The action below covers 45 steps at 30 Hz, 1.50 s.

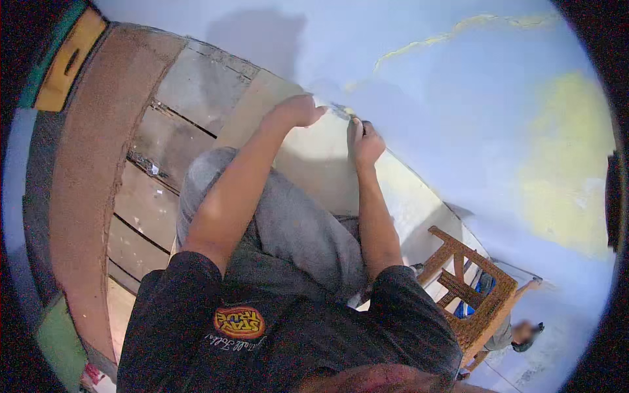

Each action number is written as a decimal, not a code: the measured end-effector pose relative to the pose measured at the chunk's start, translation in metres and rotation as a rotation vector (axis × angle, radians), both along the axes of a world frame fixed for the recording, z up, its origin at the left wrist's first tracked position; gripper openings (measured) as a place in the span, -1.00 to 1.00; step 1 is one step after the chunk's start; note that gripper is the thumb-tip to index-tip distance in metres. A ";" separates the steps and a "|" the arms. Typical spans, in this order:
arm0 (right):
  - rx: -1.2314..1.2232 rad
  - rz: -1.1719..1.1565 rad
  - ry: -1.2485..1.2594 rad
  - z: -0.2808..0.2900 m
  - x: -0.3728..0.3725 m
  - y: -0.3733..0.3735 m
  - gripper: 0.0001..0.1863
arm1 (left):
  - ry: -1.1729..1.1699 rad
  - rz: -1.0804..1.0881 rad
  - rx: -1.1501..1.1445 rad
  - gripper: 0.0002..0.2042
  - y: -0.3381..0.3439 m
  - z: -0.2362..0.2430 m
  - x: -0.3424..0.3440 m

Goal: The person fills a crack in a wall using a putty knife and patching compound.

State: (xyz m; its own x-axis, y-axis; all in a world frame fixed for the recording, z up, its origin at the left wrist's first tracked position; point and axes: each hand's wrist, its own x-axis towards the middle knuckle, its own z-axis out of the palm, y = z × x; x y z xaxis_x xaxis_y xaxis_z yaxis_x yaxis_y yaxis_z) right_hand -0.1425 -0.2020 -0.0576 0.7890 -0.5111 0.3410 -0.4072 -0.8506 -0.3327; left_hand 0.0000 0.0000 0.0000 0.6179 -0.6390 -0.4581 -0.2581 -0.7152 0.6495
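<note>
My left hand (pixel 301 111) is at the corner where a cream board (pixel 314 164) meets the pale blue wall (pixel 458 98), its fingers curled; what they grip, if anything, is hidden. My right hand (pixel 367 143) is just right of it and lower, closed on a small hand tool with a greyish tip (pixel 342 110) that reaches to the wall edge between both hands. The tool's exact kind is unclear. Behind my forearms is my bent leg in grey trousers (pixel 295 236).
Worn boards (pixel 164 137) and a brown strip (pixel 85 196) run along the left, with a yellow-and-green object (pixel 59 85) at top left. A wooden stool-like frame (pixel 485 308) stands at lower right, beside another person (pixel 498 340). The wall has cracks and yellow patches.
</note>
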 end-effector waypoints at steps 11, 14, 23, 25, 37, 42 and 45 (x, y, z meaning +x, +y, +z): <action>-0.153 0.082 -0.064 0.012 0.003 -0.013 -0.67 | 0.013 -0.051 -0.074 -0.34 -0.015 0.007 0.002; -0.167 0.099 -0.062 0.014 0.009 -0.001 -0.67 | -0.132 0.018 -0.115 -0.34 -0.009 -0.006 0.001; -0.104 0.101 -0.061 0.018 0.013 0.006 -0.71 | -0.032 -0.034 -0.045 -0.34 -0.003 0.005 -0.001; -0.108 0.105 -0.071 0.013 0.006 -0.001 -0.69 | -0.022 -0.052 -0.063 -0.34 -0.009 0.008 -0.004; -0.086 0.138 -0.128 0.028 0.011 0.018 -0.64 | -0.060 -0.014 -0.057 -0.33 0.002 0.011 -0.007; 0.047 0.176 -0.060 0.021 0.014 0.008 -0.62 | 0.020 -0.036 -0.013 -0.33 -0.001 0.033 -0.011; 0.125 0.317 -0.062 0.029 0.019 0.021 -0.62 | 0.047 -0.025 -0.054 -0.34 0.004 0.026 -0.008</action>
State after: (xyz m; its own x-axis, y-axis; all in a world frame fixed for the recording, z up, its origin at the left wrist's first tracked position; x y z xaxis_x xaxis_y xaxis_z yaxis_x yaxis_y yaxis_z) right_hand -0.1239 -0.1812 -0.0289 0.8948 -0.2852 0.3435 -0.1052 -0.8825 -0.4584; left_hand -0.0076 0.0044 0.0259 0.5804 -0.6781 -0.4509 -0.2436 -0.6729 0.6985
